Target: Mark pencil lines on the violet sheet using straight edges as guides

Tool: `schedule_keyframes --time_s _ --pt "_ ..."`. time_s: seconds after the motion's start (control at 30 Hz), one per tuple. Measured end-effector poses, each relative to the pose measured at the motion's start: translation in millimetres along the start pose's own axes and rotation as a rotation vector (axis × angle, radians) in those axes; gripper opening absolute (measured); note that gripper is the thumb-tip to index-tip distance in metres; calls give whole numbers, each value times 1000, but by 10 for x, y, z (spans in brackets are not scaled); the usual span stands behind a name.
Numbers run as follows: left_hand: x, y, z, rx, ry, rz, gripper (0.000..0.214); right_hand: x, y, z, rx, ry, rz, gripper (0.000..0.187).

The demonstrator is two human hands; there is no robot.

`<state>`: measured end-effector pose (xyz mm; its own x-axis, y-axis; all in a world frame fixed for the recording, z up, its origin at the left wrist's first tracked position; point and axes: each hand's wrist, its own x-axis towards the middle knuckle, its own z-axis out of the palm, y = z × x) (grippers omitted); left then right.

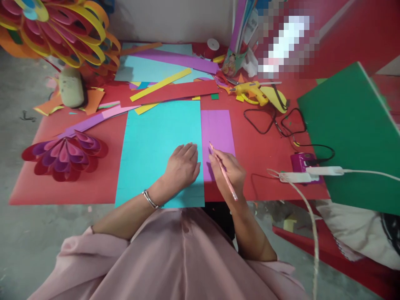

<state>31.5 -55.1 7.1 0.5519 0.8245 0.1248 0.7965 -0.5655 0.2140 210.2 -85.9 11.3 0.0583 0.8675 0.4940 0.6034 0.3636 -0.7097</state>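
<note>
My left hand [183,164] lies flat, fingers together and stretched out, pressing on a large turquoise paper sheet [153,141]. My right hand [229,171] is closed around a pink pencil [223,173], its tip resting on a purple paper strip [218,131] beside the turquoise sheet's right edge. Both papers lie on a big red sheet [78,175] spread on the floor.
A yellow glue gun [248,91] and its black cable [281,125] lie at the back right. A green board [353,129] leans on the right. A power strip [300,177], a folded paper flower [64,154], loose coloured strips [162,83] and a tape roll [213,44] are around.
</note>
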Motion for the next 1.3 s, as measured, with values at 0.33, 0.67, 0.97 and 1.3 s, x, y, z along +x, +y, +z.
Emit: schedule_keyframes --time_s 0.33,0.67,0.97,1.3 --pt "16 4 5 11 -20 -6 45 -46 74 245 -103 18 2 12" --pt "23 32 -15 -4 -47 -25 45 -17 181 313 -116 12 9 16" --pt "25 33 -23 29 -72 -17 49 19 188 320 -116 -13 -1 16" --pt "23 29 -36 16 -62 -19 45 -73 92 241 -116 -23 9 14"
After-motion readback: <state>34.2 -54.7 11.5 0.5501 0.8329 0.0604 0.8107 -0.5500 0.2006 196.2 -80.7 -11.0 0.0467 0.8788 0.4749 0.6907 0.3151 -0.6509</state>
